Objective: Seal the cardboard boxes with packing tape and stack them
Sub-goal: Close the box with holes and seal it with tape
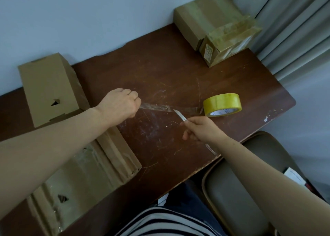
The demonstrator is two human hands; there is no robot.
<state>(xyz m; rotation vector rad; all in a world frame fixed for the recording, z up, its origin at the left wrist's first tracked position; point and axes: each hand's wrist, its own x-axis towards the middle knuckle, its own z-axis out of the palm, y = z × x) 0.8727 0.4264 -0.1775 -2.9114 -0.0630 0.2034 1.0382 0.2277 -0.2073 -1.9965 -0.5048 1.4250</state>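
A yellow tape roll (222, 104) lies on the brown table (160, 71). A clear strip of tape (157, 108) stretches from the roll leftward to my left hand (119, 105), which pinches its free end above the table. My right hand (200, 128) grips a small utility knife (180, 116), whose blade tip meets the strip near its middle. A plain cardboard box (48, 87) stands at the left. A longer cardboard box (85, 171) lies under my left forearm at the near left edge.
Two taped cardboard boxes stand at the far right corner, a large one (201, 17) and a smaller one (230, 42) in front of it. A grey chair (237, 187) sits below the table's right edge. Curtains (294, 30) hang at the right.
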